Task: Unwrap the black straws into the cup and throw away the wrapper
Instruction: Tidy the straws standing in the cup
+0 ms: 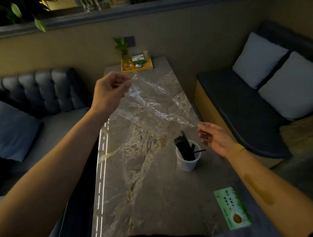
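A clear plastic wrapper [151, 102] is stretched in the air above the marble table [146, 199]. My left hand [109, 91] pinches its upper left corner. My right hand [214, 137] pinches its lower right corner between thumb and fingertips. Below the wrapper, a white cup [187, 161] stands on the table with a bundle of black straws [184, 147] leaning inside it; one straw sticks out sideways to the right. The wrapper looks empty of straws.
A green card [232, 208] lies at the table's near right. A yellow tray [137, 64] with a small plant and bottles sits at the far end. Sofas with cushions flank the table on both sides.
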The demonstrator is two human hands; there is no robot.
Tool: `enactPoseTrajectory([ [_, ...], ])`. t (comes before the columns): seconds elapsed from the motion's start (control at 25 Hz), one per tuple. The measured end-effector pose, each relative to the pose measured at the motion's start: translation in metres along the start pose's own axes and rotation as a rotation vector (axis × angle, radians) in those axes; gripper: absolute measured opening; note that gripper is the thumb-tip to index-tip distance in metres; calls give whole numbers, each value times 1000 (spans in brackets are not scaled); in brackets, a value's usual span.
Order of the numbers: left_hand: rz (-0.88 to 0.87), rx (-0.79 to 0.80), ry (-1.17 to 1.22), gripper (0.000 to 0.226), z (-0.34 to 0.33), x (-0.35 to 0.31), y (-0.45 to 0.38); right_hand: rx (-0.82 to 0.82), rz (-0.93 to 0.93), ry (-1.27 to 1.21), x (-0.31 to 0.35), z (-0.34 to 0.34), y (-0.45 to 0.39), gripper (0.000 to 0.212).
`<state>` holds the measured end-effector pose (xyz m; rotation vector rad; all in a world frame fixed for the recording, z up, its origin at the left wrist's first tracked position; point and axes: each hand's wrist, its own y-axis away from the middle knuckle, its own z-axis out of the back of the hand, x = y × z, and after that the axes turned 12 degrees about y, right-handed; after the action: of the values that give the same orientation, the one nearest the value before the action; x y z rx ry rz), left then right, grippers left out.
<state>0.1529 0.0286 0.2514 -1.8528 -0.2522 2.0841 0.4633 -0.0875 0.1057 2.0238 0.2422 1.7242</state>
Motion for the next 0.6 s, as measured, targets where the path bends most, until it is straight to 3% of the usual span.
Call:
enactPoseTrajectory([
  [0.12,58,-94,77,8,32,8,11,24,71,14,11,-19,4,17],
  [0.4,218,-365,337,6,100,37,69,8,155,143,27,-90,7,9],
  [0.6,426,-678,571,9,119,77,131,-101,58,160,-14,-133,12,66],
])
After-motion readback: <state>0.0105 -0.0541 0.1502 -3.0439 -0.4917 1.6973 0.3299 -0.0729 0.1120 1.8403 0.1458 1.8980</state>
